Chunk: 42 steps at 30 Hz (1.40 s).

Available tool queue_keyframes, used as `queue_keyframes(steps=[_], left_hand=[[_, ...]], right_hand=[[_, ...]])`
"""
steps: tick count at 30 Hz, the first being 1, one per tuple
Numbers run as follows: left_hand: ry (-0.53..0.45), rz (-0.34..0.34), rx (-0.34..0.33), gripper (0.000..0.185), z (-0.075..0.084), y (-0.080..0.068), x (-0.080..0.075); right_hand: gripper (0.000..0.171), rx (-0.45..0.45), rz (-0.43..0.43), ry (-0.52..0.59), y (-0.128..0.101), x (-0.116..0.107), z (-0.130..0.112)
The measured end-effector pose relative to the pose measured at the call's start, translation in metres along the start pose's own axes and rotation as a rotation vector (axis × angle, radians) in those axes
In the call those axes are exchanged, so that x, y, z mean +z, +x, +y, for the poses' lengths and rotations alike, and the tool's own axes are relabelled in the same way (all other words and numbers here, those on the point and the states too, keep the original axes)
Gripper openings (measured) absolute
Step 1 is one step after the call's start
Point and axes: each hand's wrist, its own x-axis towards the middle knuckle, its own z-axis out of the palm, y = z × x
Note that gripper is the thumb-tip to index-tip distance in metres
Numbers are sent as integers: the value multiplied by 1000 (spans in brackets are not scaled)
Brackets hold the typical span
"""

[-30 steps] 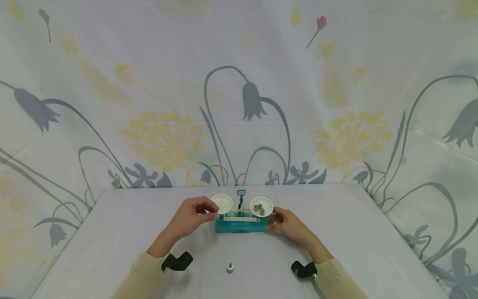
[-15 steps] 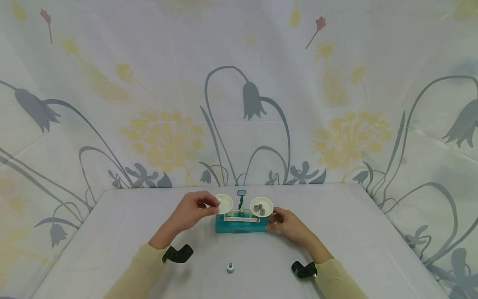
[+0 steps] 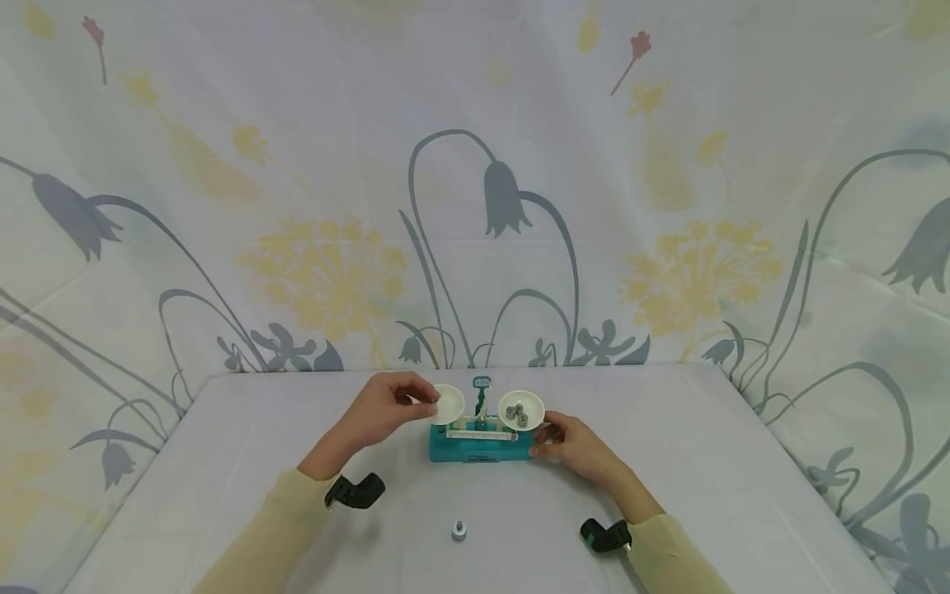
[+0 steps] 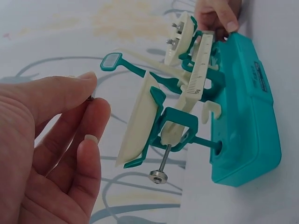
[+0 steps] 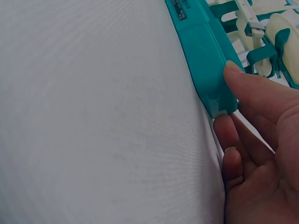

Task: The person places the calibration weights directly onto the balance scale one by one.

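A teal balance scale (image 3: 478,451) with two cream pans stands mid-table. My left hand (image 3: 387,407) is at the rim of the left pan (image 3: 452,404), its thumb and forefinger pinching a tiny dark piece (image 4: 90,98) that the fingertips mostly hide. That pan shows no weights. In the right pan (image 3: 535,406) sit several small metal weights (image 3: 523,419). At the scale's right end, my right hand (image 3: 573,444) grips the base (image 5: 205,60), thumb on top and fingers against the end.
One metal weight (image 3: 459,532) with a knob stands on the white tablecloth (image 3: 519,528) in front of the scale. Behind the table hangs a flower-print curtain (image 3: 326,272). A black camera (image 3: 356,492) sits at the left wrist, another camera (image 3: 604,535) at the right.
My left hand has risen slightly, its fingertips moving up along the left pan's edge. The right hand keeps its grip on the base, and the weights have not moved.
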Motion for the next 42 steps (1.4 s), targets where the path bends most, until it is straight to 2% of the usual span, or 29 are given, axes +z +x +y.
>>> queue_keyframes(steps=[4, 7, 11, 14, 31, 42], left_hand=[[14, -10, -4, 11, 0, 2, 0], [19, -18, 0, 11, -1, 4, 0], [12, -34, 7, 11, -1, 8, 0], [7, -52, 5, 12, 0, 11, 0], [76, -92, -13, 11, -6, 27, -1], [108, -108, 32, 9, -4, 35, 0]], right_hand=[[46, -4, 3, -12, -1, 1, -3], [43, -9, 0, -12, -7, 0, -21], [45, -12, -9, -6, -6, -1, -18], [48, -1, -10, -5, 1, -1, 0], [48, -5, -11, -14, 1, -1, 3], [49, 3, -9, -27, 1, 0, 3]])
